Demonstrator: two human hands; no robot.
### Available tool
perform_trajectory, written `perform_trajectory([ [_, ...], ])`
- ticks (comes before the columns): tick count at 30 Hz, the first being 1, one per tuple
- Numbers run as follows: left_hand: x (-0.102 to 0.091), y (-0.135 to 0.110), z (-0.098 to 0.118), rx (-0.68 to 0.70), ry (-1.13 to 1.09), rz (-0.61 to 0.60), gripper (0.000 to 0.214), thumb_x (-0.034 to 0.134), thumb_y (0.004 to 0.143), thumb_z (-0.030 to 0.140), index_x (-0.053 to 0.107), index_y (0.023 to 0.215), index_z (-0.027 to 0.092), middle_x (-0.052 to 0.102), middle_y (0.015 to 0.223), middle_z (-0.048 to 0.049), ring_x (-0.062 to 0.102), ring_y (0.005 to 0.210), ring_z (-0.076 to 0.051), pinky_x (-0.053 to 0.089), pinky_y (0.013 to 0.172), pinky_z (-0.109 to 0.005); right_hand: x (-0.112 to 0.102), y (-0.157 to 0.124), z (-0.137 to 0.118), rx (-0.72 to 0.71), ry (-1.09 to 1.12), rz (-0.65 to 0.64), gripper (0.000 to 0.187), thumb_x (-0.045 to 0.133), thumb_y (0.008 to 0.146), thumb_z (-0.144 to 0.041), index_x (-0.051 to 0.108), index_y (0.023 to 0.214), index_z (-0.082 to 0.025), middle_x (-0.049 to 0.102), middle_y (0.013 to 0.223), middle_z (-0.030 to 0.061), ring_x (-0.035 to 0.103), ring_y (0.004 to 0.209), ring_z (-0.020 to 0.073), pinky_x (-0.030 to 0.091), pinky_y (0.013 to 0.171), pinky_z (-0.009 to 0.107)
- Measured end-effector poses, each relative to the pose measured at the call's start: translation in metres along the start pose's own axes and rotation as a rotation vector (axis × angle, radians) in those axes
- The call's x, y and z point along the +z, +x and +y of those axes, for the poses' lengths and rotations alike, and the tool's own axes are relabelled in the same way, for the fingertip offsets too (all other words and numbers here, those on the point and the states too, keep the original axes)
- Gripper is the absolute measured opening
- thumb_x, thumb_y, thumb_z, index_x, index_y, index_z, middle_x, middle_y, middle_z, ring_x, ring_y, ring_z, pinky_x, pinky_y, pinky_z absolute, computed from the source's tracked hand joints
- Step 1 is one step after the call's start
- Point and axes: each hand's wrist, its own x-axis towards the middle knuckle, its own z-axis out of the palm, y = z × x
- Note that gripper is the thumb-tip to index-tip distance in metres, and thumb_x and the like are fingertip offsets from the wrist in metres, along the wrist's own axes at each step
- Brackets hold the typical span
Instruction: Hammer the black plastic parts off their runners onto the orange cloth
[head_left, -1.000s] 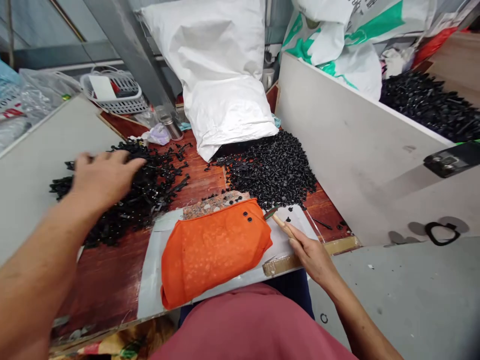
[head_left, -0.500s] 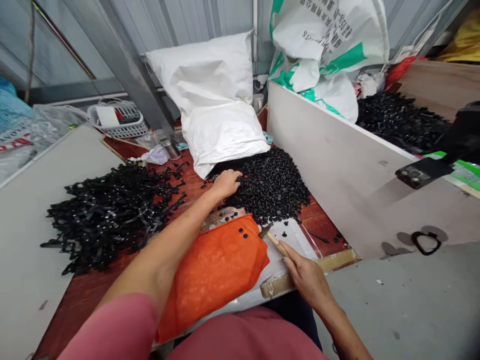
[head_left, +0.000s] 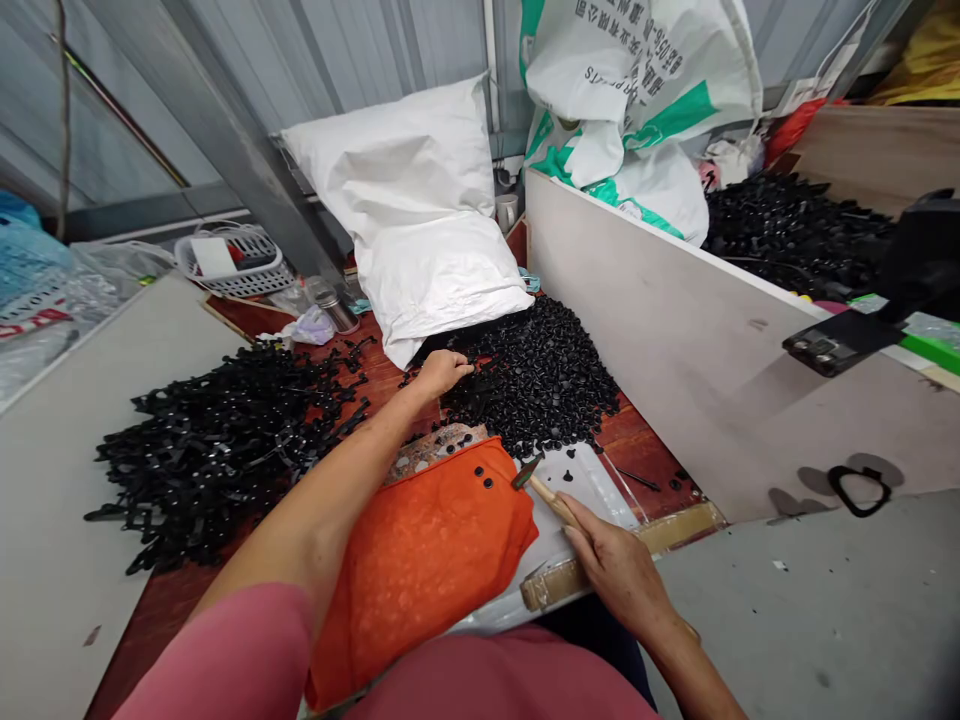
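My right hand (head_left: 619, 560) grips the wooden handle of a small hammer (head_left: 553, 500), whose dark head hangs over the right edge of an orange cloth (head_left: 427, 560). Two black round pieces (head_left: 484, 477) lie on that cloth. Farther off, my left hand (head_left: 442, 374) is at the left side of a heap of small black plastic studs (head_left: 551, 375), in front of a white sack (head_left: 442, 260). Its fingers are curled together, and what they hold, if anything, is hidden.
To the left lies a pile of black plastic strips (head_left: 225, 440). A pale board (head_left: 675, 310) walls off the right side, with a black clamp-like bracket (head_left: 840, 340) over it. Behind stand a white basket (head_left: 247, 275), a metal cup (head_left: 337, 308) and a printed sack (head_left: 645, 110).
My left hand has shifted slightly left, and its fingers have drawn closer together. The right hand keeps its hold on the hammer almost in place. The view has turned a little.
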Motion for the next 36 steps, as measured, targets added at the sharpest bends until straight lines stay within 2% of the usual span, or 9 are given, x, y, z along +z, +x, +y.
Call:
perform_trajectory([
  [2,-0.005,-0.002,0.002,0.009,-0.123,0.025,0.039,0.071,0.083,0.043,0.062,0.055,0.018,0.049,0.051,0.0025,0.051,0.064,-0.015,0.033,0.065,-0.027,0.001,0.000,0.000,0.013,0.004,0.001,0.047,0.048,0.104,-0.032,0.057,0.150,-0.034,0.077,0.124,0.0025,0.077,0.104,0.0257,0.062,0.084,0.035],
  [8,-0.035,-0.008,0.029,0.024,-0.469,0.151,0.049,0.058,0.087,0.062,0.072,0.098,0.016,0.071,0.090,-0.0037,0.059,0.081,-0.015,0.043,0.071,-0.024,0.002,0.000,0.000,0.015,0.023,-0.024,0.048,0.046,0.104,-0.033,0.055,0.151,-0.033,0.076,0.127,0.0030,0.076,0.109,0.0266,0.061,0.089,0.039],
  [12,-0.056,-0.041,0.049,0.021,-0.838,0.031,0.045,0.070,0.081,0.062,0.065,0.093,0.018,0.067,0.085,-0.0024,0.059,0.077,-0.015,0.046,0.070,-0.025,0.001,0.001,0.001,0.000,0.034,-0.005,0.048,0.044,0.104,-0.035,0.056,0.151,-0.030,0.074,0.130,0.0037,0.076,0.109,0.0273,0.061,0.089,0.040],
  [14,-0.059,-0.069,0.054,0.017,-0.895,-0.046,0.043,0.067,0.085,0.062,0.060,0.092,0.020,0.058,0.074,0.0011,0.054,0.067,-0.014,0.045,0.065,-0.025,0.001,0.001,0.000,0.005,0.026,0.001,0.048,0.044,0.104,-0.036,0.057,0.150,-0.031,0.076,0.127,0.0026,0.077,0.105,0.0271,0.062,0.085,0.038],
  [17,-0.054,-0.114,0.055,-0.022,-0.698,-0.117,0.042,0.055,0.094,0.062,0.056,0.087,0.021,0.046,0.066,0.0041,0.041,0.058,-0.013,0.036,0.055,-0.025,-0.001,0.001,0.000,0.010,-0.001,0.004,0.047,0.043,0.105,-0.038,0.057,0.149,-0.033,0.080,0.117,0.0017,0.078,0.100,0.0267,0.062,0.079,0.036],
  [21,-0.038,-0.164,0.040,0.057,-0.223,-0.168,0.041,0.050,0.099,0.049,0.050,0.070,0.020,0.046,0.073,0.0006,0.045,0.071,-0.015,0.037,0.067,-0.028,-0.003,0.001,-0.002,0.001,-0.029,-0.005,0.047,0.044,0.105,-0.038,0.057,0.149,-0.033,0.079,0.121,0.0020,0.078,0.101,0.0264,0.060,0.079,0.035],
  [25,-0.021,-0.200,0.025,0.031,0.003,-0.062,0.023,0.049,0.100,0.038,0.059,0.088,0.021,0.054,0.090,-0.0034,0.053,0.087,-0.020,0.042,0.081,-0.033,-0.004,0.001,-0.003,0.010,-0.046,-0.008,0.046,0.045,0.104,-0.039,0.057,0.149,-0.035,0.079,0.119,0.0007,0.078,0.098,0.0262,0.059,0.077,0.034],
  [30,-0.004,-0.219,0.026,0.093,0.044,-0.052,0.015,0.052,0.099,0.031,0.062,0.096,0.021,0.056,0.104,-0.0062,0.057,0.097,-0.022,0.047,0.088,-0.036,-0.003,0.001,-0.003,0.010,-0.061,0.003,0.047,0.047,0.104,-0.038,0.057,0.149,-0.035,0.080,0.118,0.0017,0.078,0.098,0.0260,0.059,0.077,0.033],
  [36,0.018,-0.213,0.028,0.144,-0.012,-0.049,0.021,0.050,0.102,0.032,0.069,0.101,0.023,0.062,0.109,-0.0060,0.061,0.099,-0.020,0.049,0.091,-0.033,-0.003,0.000,-0.004,0.010,-0.077,0.018,0.047,0.047,0.103,-0.037,0.058,0.148,-0.034,0.080,0.118,0.0032,0.078,0.097,0.0264,0.059,0.076,0.034],
])
